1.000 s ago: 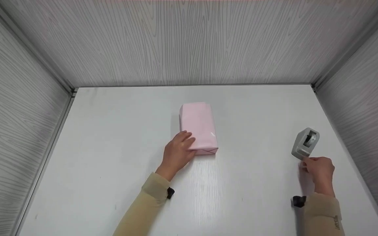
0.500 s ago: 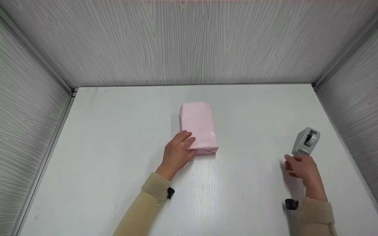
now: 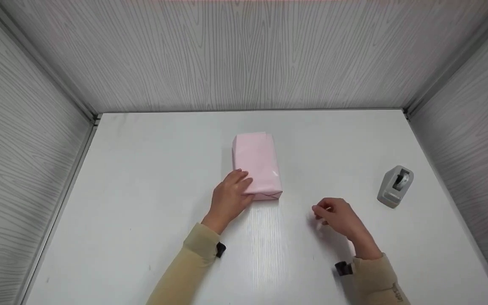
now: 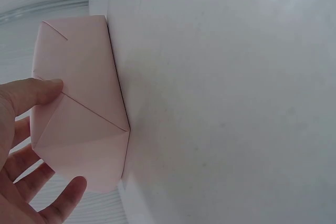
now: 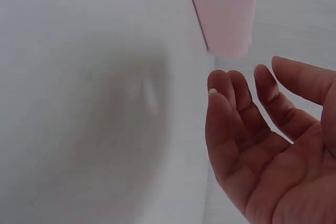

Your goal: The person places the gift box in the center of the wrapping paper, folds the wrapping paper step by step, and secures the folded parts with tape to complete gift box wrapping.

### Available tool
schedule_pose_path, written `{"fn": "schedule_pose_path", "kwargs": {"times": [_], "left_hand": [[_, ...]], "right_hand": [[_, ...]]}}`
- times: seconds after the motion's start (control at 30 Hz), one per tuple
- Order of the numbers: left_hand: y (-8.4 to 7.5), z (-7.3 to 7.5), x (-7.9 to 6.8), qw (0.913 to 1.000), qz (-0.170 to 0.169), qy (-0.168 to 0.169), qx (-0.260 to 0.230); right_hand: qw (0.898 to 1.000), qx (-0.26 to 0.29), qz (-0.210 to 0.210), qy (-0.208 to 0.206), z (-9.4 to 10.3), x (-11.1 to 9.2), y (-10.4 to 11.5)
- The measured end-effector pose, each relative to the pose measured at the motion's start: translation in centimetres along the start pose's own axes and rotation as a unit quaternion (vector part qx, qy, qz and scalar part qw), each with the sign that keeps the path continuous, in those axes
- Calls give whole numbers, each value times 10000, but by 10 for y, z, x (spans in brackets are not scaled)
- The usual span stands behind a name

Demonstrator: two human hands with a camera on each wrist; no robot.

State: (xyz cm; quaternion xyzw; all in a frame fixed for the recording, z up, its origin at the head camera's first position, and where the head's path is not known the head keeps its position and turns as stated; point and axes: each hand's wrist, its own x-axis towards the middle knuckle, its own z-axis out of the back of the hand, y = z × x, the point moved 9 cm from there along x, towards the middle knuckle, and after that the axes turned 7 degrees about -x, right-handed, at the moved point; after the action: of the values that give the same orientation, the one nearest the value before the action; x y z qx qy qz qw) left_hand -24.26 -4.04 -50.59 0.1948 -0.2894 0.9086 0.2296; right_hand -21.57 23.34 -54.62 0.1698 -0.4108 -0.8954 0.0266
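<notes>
A box wrapped in pink paper (image 3: 256,161) lies on the table, its folded end (image 4: 86,108) towards me. My left hand (image 3: 230,197) holds its near left corner, with several fingers over the top and the thumb against the folded end. To the right of the box, above the table, is my right hand (image 3: 337,216), thumb and forefinger tips together. It pinches what seems a small strip of clear tape, barely visible in the head view. In the right wrist view the other fingers of that hand (image 5: 273,145) are loosely bent. A grey tape dispenser (image 3: 394,188) stands farther right.
The white table (image 3: 142,169) has grey wood-grain panels on its left, right and back (image 3: 244,55). A small black device (image 3: 343,268) sits at the right wrist, another (image 3: 220,249) at the left.
My right hand has moved left from the tape dispenser towards the box, thumb and forefinger still together. My left hand, the box and the dispenser have stayed in place.
</notes>
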Motion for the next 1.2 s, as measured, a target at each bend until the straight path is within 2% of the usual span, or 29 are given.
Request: {"fn": "schedule_pose_path", "kwargs": {"times": [0.1, 0.23, 0.4, 0.6, 0.73, 0.93, 1.2], "left_hand": [[0, 0, 0, 10000, -23, -24, -53], [0, 1, -1, 9999, -58, -59, -103], [0, 0, -1, 10000, -71, 11, -51], [-2, 1, 0, 9999, -104, 24, -17], [-2, 2, 1, 9999, -132, -31, -20], [-2, 1, 0, 9999, -107, -19, 15], [-1, 0, 0, 10000, -23, 4, -30]], "right_hand": [[9995, 21, 301, 98, -16, 1, 18], [9964, 305, 707, 354, -38, 6, 40], [9869, 879, 1194, 632, -64, 14, 66], [9749, 1490, 1417, 854, -86, 26, 86], [9681, 1788, 1422, 1026, -97, 33, 90], [9603, 2254, 1186, 1138, -107, 40, 88], [9594, 2502, 787, 1037, -112, 45, 83]]}}
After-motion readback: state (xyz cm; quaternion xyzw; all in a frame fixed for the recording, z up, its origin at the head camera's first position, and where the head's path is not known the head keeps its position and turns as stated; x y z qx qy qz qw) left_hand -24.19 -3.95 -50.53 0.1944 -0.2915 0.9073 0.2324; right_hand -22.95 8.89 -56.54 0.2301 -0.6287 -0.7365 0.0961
